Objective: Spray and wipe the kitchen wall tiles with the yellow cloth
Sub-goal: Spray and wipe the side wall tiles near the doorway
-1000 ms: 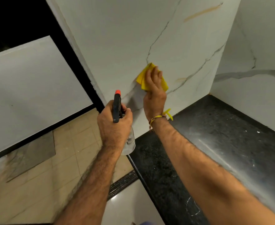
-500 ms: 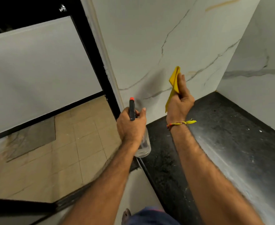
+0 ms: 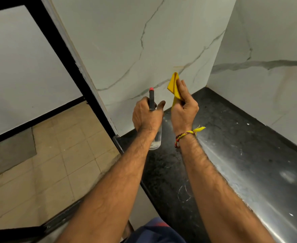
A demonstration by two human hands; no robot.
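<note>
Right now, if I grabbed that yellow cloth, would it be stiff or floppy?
Probably floppy: the yellow cloth folds and droops where the right hand pinches it. It likely weighs little, since a few fingers hold it up. It looks thin and bends without cracking, so it seems unlikely to break.

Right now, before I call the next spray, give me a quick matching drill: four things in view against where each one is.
Things:
1. spray bottle
2. yellow cloth
3. thread bracelet
4. black countertop

Places:
A. around the right wrist
B. below the marble wall tiles
C. gripped in the left hand
D. pinched in the right hand

Pairs: 1-C, 2-D, 3-A, 4-B
</note>
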